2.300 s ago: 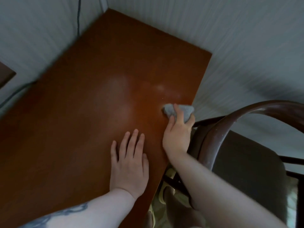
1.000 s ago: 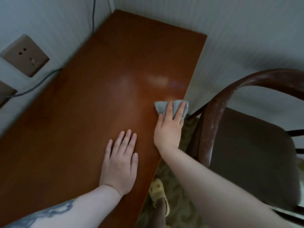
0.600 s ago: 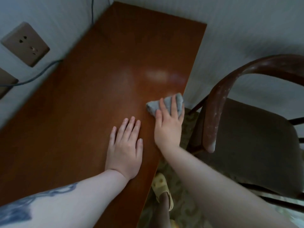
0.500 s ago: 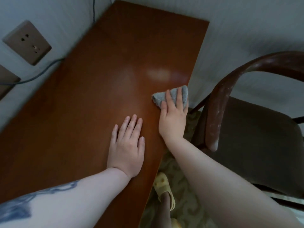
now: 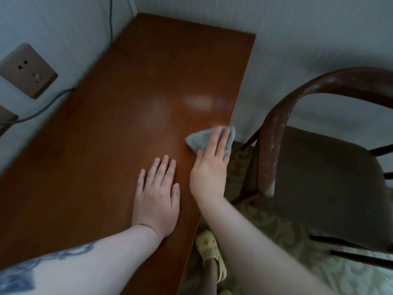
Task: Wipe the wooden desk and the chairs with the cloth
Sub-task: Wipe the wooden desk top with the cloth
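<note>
One grey cloth [image 5: 197, 140] lies at the right edge of the one wooden desk [image 5: 127, 124], pressed under the straight fingers of the right hand [image 5: 209, 173]. The left hand [image 5: 156, 196] rests flat just beside, fingers straight and together. One chair [image 5: 319, 171] stands right of the desk.

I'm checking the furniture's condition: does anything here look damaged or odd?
The chair arm is flecked with pale specks, and its lower tip looks whitish and worn. The desk shows no visible damage.
</note>
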The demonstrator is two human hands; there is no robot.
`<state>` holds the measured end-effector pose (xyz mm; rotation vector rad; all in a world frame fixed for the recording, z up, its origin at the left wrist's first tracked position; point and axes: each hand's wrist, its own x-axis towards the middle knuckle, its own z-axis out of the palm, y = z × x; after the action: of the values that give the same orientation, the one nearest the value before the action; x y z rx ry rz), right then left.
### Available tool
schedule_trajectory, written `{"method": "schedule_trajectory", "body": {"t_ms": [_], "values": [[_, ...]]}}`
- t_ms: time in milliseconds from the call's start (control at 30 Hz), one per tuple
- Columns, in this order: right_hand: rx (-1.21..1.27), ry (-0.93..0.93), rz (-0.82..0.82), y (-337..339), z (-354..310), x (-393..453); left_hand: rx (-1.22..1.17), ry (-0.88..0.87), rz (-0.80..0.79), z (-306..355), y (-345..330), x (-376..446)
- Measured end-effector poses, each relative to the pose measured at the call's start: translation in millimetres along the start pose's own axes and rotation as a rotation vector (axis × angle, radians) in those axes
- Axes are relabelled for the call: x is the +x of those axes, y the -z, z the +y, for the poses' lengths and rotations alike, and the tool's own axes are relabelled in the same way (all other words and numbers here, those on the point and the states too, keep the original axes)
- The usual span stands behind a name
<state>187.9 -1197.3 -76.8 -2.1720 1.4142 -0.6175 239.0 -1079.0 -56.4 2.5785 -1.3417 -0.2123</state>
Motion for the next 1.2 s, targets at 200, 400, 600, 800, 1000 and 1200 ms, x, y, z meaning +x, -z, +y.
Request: {"method": "schedule_trajectory", "body": {"t_ms": [200,400,600,800,1000,1200], "values": [[-0.216,0.002,-0.023,-4,1,-6,0.003,0.000,-0.014,0,0,1],[-0.281,0.057,0.017,1,-1,12,-0.021,-0.003,-0.009,0,0,0],[-0.223,0.184,-0.033,1,4,-2,-0.019,-0.005,-0.010,-1,-1,1],[-0.175,0.124,0.019,-4,5,13,-0.019,-0.008,-0.003,-1,0,0],[-0.163,0.128,0.014,-7,6,-1,0.000,-0.009,-0.024,0,1,2],[-0.132,0.087,0.039,-6,4,4,0.003,-0.007,-0.009,1,0,1]]}}
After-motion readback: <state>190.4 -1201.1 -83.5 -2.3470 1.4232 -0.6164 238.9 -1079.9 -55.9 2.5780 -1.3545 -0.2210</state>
